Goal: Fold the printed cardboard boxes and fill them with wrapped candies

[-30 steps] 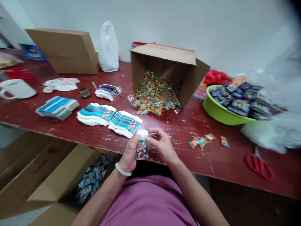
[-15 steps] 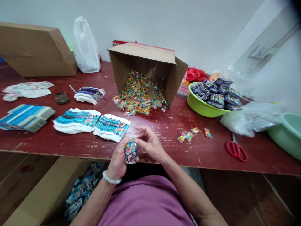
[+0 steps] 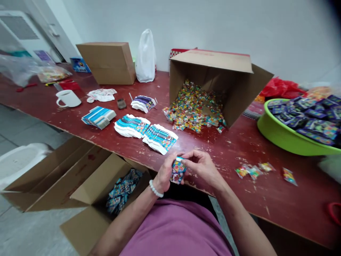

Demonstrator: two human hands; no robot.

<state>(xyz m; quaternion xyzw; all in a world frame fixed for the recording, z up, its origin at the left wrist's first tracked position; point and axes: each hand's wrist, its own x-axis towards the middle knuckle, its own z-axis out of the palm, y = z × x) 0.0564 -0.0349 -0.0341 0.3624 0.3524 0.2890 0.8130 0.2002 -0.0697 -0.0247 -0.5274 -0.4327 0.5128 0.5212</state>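
Note:
Both hands meet at the near edge of the red table (image 3: 239, 142), just in front of my body. My left hand (image 3: 165, 174), with a white bead bracelet on the wrist, is closed round a small colourful printed box (image 3: 178, 171). My right hand (image 3: 203, 167) pinches the top of the same box, fingers curled over its upper end. Just beyond the hands lie two fanned stacks of flat blue printed cartons (image 3: 146, 131).
A tipped cardboard box (image 3: 218, 71) spills small candy packets (image 3: 194, 110). A green bowl (image 3: 282, 135) of dark packets sits right. Loose candies (image 3: 253, 171) lie near my right hand. An open floor carton (image 3: 87, 192) holds filled boxes. A mug (image 3: 68, 98), a closed box (image 3: 109, 62), a white bag (image 3: 145, 57).
The white flap at the box's top has been folded down and no longer shows. My view swung left, bringing the floor carton and the mug into sight.

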